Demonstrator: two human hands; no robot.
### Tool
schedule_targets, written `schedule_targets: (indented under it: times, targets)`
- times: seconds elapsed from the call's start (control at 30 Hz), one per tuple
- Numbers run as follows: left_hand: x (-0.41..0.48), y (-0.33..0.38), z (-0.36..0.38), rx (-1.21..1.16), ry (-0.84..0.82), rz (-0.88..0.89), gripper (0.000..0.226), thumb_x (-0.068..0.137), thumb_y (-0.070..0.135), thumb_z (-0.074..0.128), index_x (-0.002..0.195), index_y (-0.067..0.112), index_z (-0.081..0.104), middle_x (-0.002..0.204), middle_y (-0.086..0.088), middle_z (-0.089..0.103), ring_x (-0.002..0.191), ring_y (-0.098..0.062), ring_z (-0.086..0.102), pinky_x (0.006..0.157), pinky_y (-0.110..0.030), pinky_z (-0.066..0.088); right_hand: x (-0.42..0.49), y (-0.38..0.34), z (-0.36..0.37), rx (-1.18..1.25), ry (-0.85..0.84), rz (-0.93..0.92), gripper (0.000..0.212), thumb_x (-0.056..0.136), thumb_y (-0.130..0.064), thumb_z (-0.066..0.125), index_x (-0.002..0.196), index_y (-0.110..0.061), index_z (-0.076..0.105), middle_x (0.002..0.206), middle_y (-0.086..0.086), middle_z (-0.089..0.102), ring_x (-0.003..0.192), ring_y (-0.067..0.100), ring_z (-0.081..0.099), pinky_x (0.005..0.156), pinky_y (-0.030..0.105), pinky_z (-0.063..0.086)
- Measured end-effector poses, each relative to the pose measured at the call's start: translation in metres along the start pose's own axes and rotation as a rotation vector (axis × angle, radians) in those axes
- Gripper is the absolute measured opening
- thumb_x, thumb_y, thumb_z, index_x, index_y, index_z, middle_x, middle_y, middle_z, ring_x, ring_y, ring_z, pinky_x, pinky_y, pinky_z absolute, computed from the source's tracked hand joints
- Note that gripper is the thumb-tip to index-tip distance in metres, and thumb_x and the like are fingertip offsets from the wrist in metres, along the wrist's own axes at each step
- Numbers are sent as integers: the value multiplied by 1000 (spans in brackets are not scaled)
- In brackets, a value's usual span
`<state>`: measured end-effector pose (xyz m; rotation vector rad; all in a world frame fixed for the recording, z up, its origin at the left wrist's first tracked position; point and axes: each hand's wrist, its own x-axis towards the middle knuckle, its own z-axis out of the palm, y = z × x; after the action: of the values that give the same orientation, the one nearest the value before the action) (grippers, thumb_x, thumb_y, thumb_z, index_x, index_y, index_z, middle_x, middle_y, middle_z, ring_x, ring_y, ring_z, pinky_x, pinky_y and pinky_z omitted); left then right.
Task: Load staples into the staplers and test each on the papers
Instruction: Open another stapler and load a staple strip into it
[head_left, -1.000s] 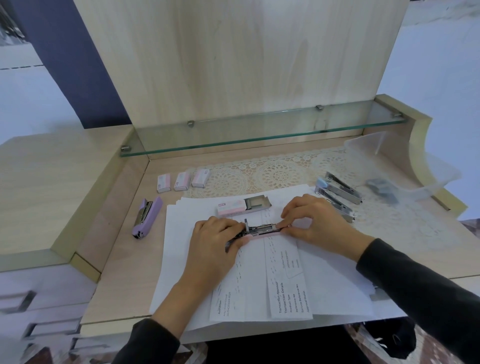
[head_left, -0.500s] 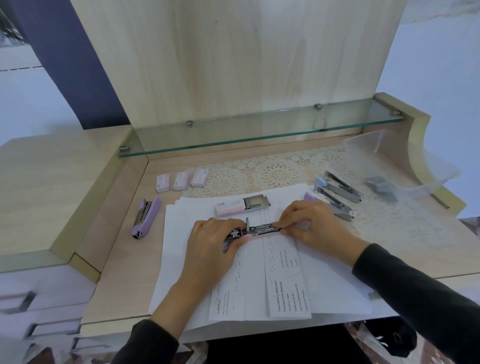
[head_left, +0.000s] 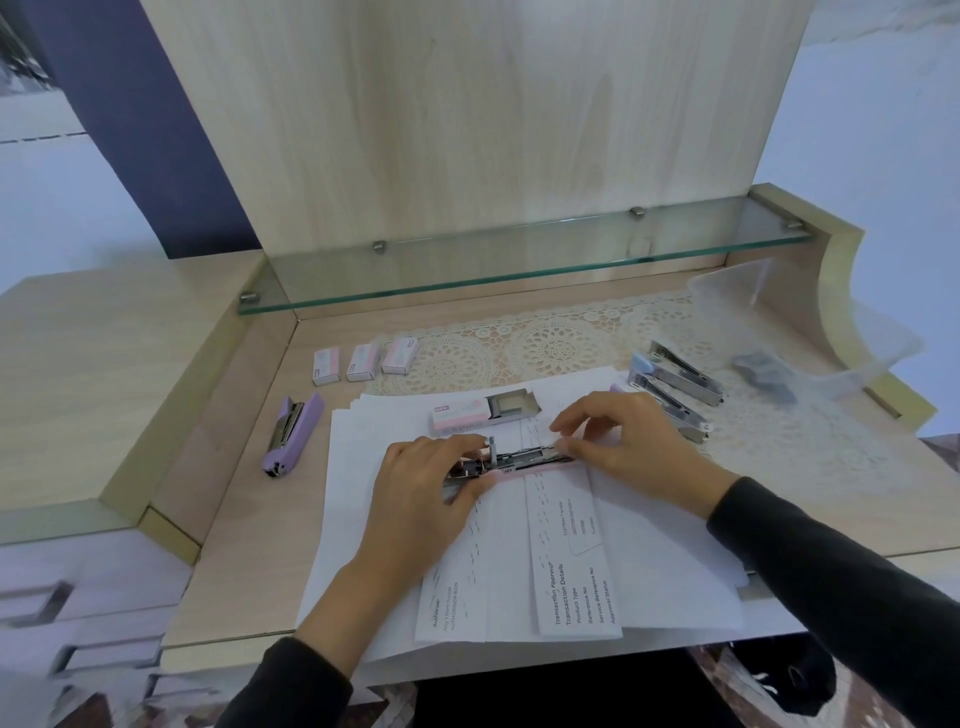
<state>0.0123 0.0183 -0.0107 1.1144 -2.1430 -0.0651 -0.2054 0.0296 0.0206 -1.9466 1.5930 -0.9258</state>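
Note:
A pink stapler (head_left: 519, 460) lies opened flat on the stack of white papers (head_left: 649, 561), its metal staple channel facing up. My left hand (head_left: 426, 488) grips its left end. My right hand (head_left: 618, 441) rests at its right end, fingertips on the channel; whether they pinch staples I cannot tell. Just behind lies a pink staple box (head_left: 485, 413) with its tray slid out. A purple stapler (head_left: 292, 434) lies left of the papers. Two blue staplers (head_left: 675, 384) lie opened at the right.
Three shut staple boxes (head_left: 363, 361) stand in a row at the back left on the lace mat (head_left: 545, 343). A clear plastic tub (head_left: 810, 332) lies tipped at the far right. A glass shelf (head_left: 519, 270) overhangs the back of the desk.
My right hand's fingers have lifted and spread a little over the stapler's right end. The left hand has kept its grip. The view has shifted slightly.

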Motion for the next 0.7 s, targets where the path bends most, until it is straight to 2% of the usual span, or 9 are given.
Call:
schedule_targets:
  times: [0.07, 0.13, 0.2, 0.27, 0.3, 0.37, 0.47, 0.57, 0.7]
  targets:
    - [2, 0, -2, -75, -16, -31, 45, 78, 56, 50, 96, 18, 68, 86, 14, 65, 86, -4, 52, 77, -16, 34, 9, 0, -2, -21, 12, 41, 8, 81, -14, 64, 87, -15, 69, 83, -5, 65, 65, 9, 57, 74, 11, 44]
    - [6, 0, -6, -181, -29, -87, 42, 77, 56, 50, 94, 22, 69, 86, 26, 59, 86, 2, 53, 76, -14, 38, 21, 3, -1, -93, 45, 104, 14, 84, -13, 60, 93, -12, 70, 85, -2, 66, 63, 1, 52, 61, 4, 39]
    - [13, -4, -10, -250, -31, -134, 35, 81, 51, 49, 90, 25, 69, 87, 32, 57, 86, 9, 54, 78, -9, 40, 33, 4, 0, -123, 58, 172, 18, 86, -12, 57, 99, -11, 69, 92, 5, 69, 72, 7, 56, 68, 9, 39]
    - [22, -11, -12, -242, -16, -173, 22, 86, 39, 58, 92, 21, 70, 89, 26, 59, 87, 11, 53, 79, -3, 37, 43, 1, 3, -108, 55, 208, 20, 85, -12, 58, 101, -9, 69, 99, 10, 70, 82, 13, 59, 77, 16, 41]
    - [26, -16, -13, -214, -15, -193, 16, 86, 30, 61, 96, 20, 69, 92, 22, 60, 87, 9, 53, 79, -2, 35, 48, -1, 5, -99, 51, 207, 19, 84, -12, 59, 100, -8, 69, 101, 10, 70, 81, 12, 58, 78, 17, 41]
    - [33, -24, -14, -155, -75, -236, 24, 84, 18, 65, 107, 20, 65, 103, 11, 59, 91, -2, 51, 84, -6, 34, 55, -5, 10, -76, 41, 193, 17, 83, -14, 62, 96, -7, 71, 101, 9, 71, 72, 8, 55, 74, 18, 43]
    - [40, -31, -14, -100, -224, -322, 39, 81, 17, 68, 119, 16, 60, 114, -2, 58, 104, -17, 49, 91, -21, 35, 60, -11, 19, -46, 17, 186, 13, 81, -15, 64, 87, -9, 73, 92, 8, 72, 58, -1, 48, 64, 15, 41]
    - [45, -33, -11, -80, -240, -327, 40, 79, 19, 71, 117, 14, 62, 111, -5, 61, 103, -20, 50, 87, -22, 35, 64, -16, 25, -19, 13, 182, 13, 78, -16, 68, 87, -8, 73, 76, 2, 68, 55, -1, 44, 55, 11, 36]
    - [48, -35, -9, -86, -232, -319, 39, 76, 21, 73, 113, 16, 64, 107, -3, 62, 97, -17, 50, 82, -23, 39, 72, -21, 32, -48, 19, 190, 17, 75, -16, 72, 88, -5, 71, 74, 3, 60, 65, 10, 50, 70, 23, 47]
